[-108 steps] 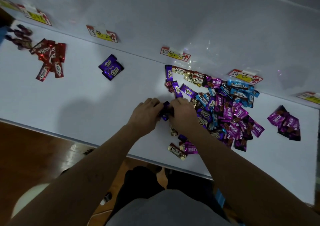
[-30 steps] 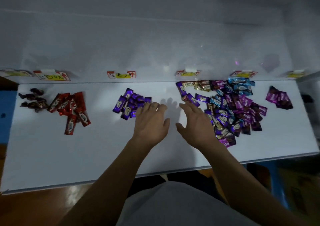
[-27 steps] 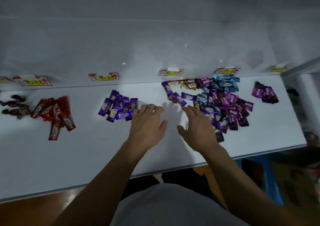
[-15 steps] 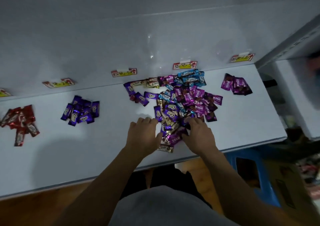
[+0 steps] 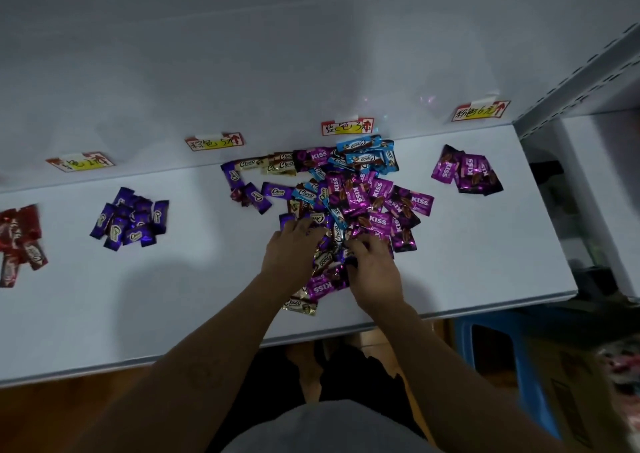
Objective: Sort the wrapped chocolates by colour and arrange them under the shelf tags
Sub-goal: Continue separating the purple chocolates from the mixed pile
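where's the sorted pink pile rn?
The pink pile lies far right on the shelf in the head view, under the rightmost tag, apart from the mixed heap.

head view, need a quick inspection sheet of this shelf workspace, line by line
surface: white shelf board; the back panel carries handwritten tags.
job's things: red group at far left, dark purple group and magenta group lie apart; mixed pile of purple, blue, gold and magenta wrappers sits unsorted in the middle.
clutter: nothing seen.
grips: left grip rests fingers-down on the mixed pile; right grip curls its fingers into the pile's near edge, hold unclear.
cables: nothing seen.
surroundings: blue stool and wooden floor below; grey metal upright at right.
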`<state>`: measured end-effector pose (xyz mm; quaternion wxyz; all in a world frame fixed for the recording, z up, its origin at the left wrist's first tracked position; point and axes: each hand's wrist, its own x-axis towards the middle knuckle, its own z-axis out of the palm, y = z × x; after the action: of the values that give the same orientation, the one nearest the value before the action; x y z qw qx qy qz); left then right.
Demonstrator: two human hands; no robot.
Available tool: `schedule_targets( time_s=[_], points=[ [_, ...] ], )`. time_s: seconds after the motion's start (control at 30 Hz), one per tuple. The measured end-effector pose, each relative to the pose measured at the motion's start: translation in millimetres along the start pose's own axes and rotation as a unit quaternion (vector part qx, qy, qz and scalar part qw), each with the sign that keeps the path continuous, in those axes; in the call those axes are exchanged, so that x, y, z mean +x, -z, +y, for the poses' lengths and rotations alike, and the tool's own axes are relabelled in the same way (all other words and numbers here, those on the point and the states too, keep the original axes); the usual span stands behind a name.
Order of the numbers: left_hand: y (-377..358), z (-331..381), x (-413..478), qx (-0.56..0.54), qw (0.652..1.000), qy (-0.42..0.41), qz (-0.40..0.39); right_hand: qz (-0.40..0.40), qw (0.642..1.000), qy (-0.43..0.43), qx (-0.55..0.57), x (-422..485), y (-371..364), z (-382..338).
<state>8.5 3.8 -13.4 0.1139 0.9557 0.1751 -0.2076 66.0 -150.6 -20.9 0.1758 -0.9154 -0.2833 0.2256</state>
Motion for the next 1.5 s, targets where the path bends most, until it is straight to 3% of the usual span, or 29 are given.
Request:
schedule_targets(
  time_s=[0.17, 0.3, 0.37, 0.53, 0.7, 0.8, 0.9, 1.07, 1.2, 1.33, 1.5],
  points=[
    [2.9, -2.4, 10.9, -0.054, 0.997, 0.004, 0.051, 0.051, 0.998, -0.016, 0.022, 1.2, -7.2, 13.4],
    [10.4, -6.1, 5.3, -0.083, 0.989, 0.001, 0.122, 0.028, 0.999, -0.03, 0.028, 2.1, -1.7, 16.3],
    [13.7, -14.9, -6.3, -0.109, 0.982, 0.048, 0.143, 0.017, 0.999, -0.035, 0.037, 3.4, 4.4, 11.3],
    [7.4, -43.6, -18.5, -0.199, 0.953, 0.2, 0.113, 0.012, 0.999, 0.015, 0.041, 16.0, 18.0, -23.9],
    [6.2, -40.4, 0.7, -0.256, 0.935, 0.23, 0.089, 0.034, 0.996, 0.076, -0.028, 55.0, 13.5, -55.4],
    [7.1, -37.6, 10.7, -0.28, 0.925, 0.244, 0.076, 0.003, 0.991, 0.083, -0.107, 77.4, 9.7, -63.3],
    [7.6, -38.7, 18.4, -0.286, 0.924, 0.244, 0.065, -0.041, 0.988, 0.059, -0.135, 85.4, 3.5, -63.7],
    [7.1, -46.4, 24.2, -0.286, 0.933, 0.216, 0.026, -0.051, 0.99, 0.029, -0.131, 85.5, -1.2, -63.6],
    [7.6, -47.7, 21.1, -0.243, 0.947, 0.208, 0.042, -0.025, 0.99, 0.044, -0.135, 81.1, -0.7, -64.3],
    [11.7, -50.1, 10.9, -0.273, 0.94, 0.202, 0.044, -0.024, 0.992, 0.018, -0.125, 84.9, 6.6, -62.0],
    [8.8, -34.6, -12.7, -0.32, 0.934, 0.158, 0.032, 0.058, 0.998, -0.016, -0.027, 86.9, 24.3, -62.1]
  ],
)
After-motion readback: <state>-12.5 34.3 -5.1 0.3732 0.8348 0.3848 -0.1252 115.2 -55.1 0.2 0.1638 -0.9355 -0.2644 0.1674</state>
